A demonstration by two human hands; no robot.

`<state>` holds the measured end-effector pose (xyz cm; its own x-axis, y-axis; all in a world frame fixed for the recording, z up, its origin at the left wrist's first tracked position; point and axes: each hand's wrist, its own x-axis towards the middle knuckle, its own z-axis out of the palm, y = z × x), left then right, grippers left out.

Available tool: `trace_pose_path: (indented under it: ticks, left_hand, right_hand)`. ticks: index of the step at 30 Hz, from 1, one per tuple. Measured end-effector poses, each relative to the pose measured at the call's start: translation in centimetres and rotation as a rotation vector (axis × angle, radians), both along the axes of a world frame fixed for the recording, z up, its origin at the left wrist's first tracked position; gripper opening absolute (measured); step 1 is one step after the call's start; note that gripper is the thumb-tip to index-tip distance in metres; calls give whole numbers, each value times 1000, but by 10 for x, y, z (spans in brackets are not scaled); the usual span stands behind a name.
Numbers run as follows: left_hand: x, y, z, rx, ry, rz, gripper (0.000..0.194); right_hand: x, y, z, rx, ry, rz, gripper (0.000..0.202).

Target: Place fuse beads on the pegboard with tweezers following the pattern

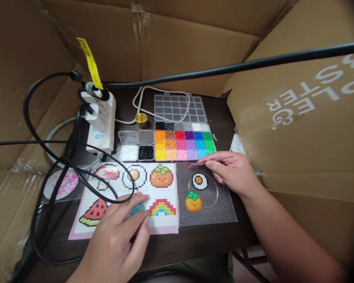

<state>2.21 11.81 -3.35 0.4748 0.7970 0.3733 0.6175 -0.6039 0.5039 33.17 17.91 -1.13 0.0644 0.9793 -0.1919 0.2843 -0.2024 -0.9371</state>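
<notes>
My right hand (231,171) pinches a thin pair of tweezers (215,159) above the dark mesh mat (224,212). Close to the tips lies a small red piece (187,165); whether they touch it I cannot tell. Below, a bead fried egg (200,181) and a bead persimmon (194,201) lie on the mat with a clear round plate. My left hand (120,232) rests over the printed pattern sheet (163,228), its fingers stretched out. A teal patch (136,210) shows between those fingers, partly hidden. Watermelon, rainbow, egg and persimmon pictures are visible around the hand.
Behind the mat stands a sorted bead box (185,141) with its clear lid open. Small cases of white beads (129,152) and black beads (146,152) adjoin it, near a gold cup (141,120). Black cables (32,118) loop past a power strip (100,125); cardboard walls (177,43) enclose the table.
</notes>
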Motion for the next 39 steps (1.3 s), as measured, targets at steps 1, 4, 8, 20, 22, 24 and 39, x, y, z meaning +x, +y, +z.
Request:
trace_pose_path:
  ticks: [1,4,8,20,22,24,39]
  left_hand:
    - [0,0,0,0,0,0,20]
    - [1,2,1,-7,4,-3,20]
    - [1,1,1,-8,13,-2,19]
    - [1,1,2,-6,14,18,18]
    - [1,1,3,-6,19,18,19]
    - [1,1,3,-6,23,14,19]
    - [0,1,1,-2,26,-9,20]
  right_hand:
    - [0,0,0,0,4,-4,17]
    - [1,0,-2,-2,8,1,18]
    - [3,1,-4,-1,27,4,18]
    - [-2,2,1,8,19,-22,19]
    - [-3,2,2,5,23,-27,19]
    - [-4,2,3,-1,19,-30,18]
    - [0,1,-3,17,18,-87,18]
